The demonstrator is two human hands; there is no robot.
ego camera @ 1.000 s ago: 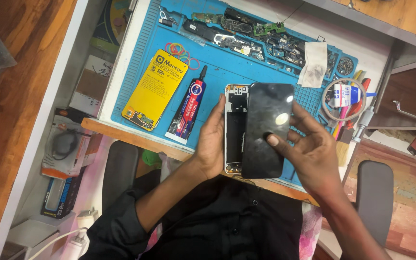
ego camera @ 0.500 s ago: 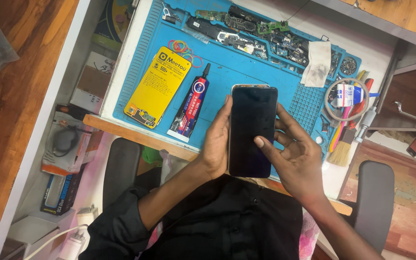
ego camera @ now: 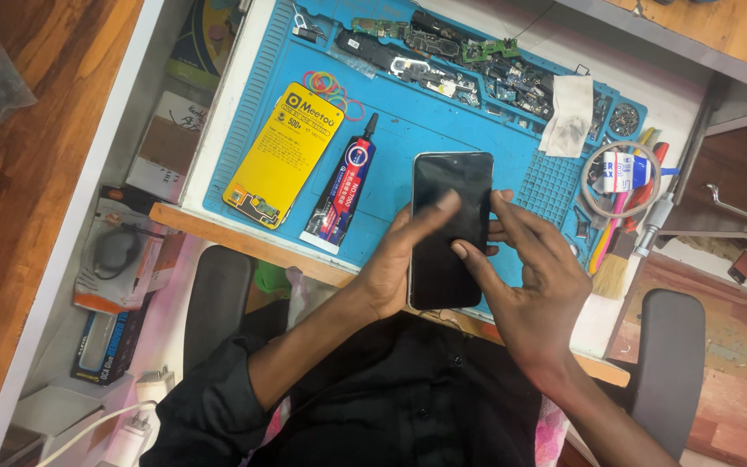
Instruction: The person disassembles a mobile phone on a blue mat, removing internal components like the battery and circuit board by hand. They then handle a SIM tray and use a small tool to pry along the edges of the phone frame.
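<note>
— Holding a black smartphone point(ego camera: 450, 229) screen-up over the near edge of a blue repair mat point(ego camera: 408, 130), a person seated at a white table point(ego camera: 693, 95) works with both bare hands. What has hold of it?

— Left hand point(ego camera: 395, 268), at the phone's 8 o'clock: its grip is closed around the handset's left edge, thumb laid across the dark glass. Right hand point(ego camera: 533, 277), at the phone's 4 o'clock: fingers spread and loosely curled, fingertips touching the right edge and the glass, index finger pressing near mid-screen. That grip is partly open, steadying more than clasping.

— And the phone's place on the mat?

— Near the mat's 6 o'clock edge, lying lengthwise toward 12 o'clock, its lower end overhanging the table's wooden lip. Whether it rests on the mat or is lifted just clear, the view does not settle.

— Around it?

— At the phone's 9 o'clock, just beside the left hand, an adhesive tube point(ego camera: 341, 186) with a black nozzle. Farther toward 9 o'clock, a yellow phone battery point(ego camera: 283, 156). At 11 o'clock, coloured rubber bands point(ego camera: 332, 88). At 12 o'clock, along the mat's far edge, loose circuit boards point(ego camera: 443, 52) and small parts. At 1 o'clock, a smudged white wipe point(ego camera: 569, 117). At 3 o'clock, a tape roll point(ego camera: 622, 177) and a brush point(ego camera: 612, 272).
</note>
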